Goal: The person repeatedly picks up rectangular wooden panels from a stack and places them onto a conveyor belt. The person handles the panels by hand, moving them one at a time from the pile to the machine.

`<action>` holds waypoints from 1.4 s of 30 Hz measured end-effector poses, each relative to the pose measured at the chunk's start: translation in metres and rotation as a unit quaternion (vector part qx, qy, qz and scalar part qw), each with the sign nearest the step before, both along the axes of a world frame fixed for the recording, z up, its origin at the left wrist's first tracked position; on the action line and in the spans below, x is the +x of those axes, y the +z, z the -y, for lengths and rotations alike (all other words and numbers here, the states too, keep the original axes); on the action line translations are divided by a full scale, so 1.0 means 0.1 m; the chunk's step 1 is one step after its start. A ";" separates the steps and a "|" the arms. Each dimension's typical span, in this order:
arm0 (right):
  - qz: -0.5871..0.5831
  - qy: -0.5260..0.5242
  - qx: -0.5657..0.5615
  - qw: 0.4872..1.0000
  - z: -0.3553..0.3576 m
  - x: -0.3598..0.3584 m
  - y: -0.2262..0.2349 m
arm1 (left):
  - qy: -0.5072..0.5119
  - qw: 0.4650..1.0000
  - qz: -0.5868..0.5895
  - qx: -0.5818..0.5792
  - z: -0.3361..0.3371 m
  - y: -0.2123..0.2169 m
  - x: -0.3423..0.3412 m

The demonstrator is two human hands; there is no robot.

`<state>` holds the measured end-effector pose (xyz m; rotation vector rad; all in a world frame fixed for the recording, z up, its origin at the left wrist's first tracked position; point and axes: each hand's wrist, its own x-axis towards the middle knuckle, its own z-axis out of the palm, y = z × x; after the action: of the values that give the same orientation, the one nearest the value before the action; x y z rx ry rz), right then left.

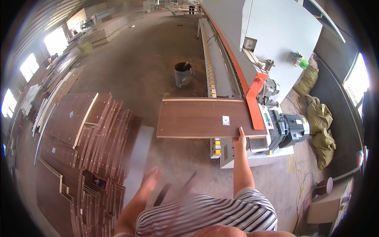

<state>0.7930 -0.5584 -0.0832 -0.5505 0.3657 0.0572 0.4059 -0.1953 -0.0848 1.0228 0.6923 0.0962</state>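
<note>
A dark brown wooden panel (193,118) with light edges and a small white label lies across the roller rail of a long machine. Its right end sits under an orange guard (254,106). My right hand (239,138) grips the panel's near edge, thumb on top and the other fingers hidden below. Lower left of the panel, apart from it, my left hand (151,178) is in the air, slightly blurred, fingers stretched out and holding nothing. Left of that hand stand stacks of similar brown panels (71,118). A small dark device with a red rim (98,181) lies on them.
The machine's grey housing (288,35) rises at the right, with a black motor (294,128) at its near end. A grey bucket (182,77) stands on the floor beyond the panel. Full sacks (318,114) line the right wall, and cables (299,189) trail on the floor.
</note>
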 end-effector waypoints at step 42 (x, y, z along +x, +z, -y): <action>0.098 0.605 0.029 0.789 -3.92 -3.26 1.55 | 0.460 0.815 0.352 -0.021 -2.34 1.45 -2.40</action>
<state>0.4674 -0.1664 0.0716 -0.6485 -0.2509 1.2509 0.1656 0.0390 0.0602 0.4528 0.4325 1.2442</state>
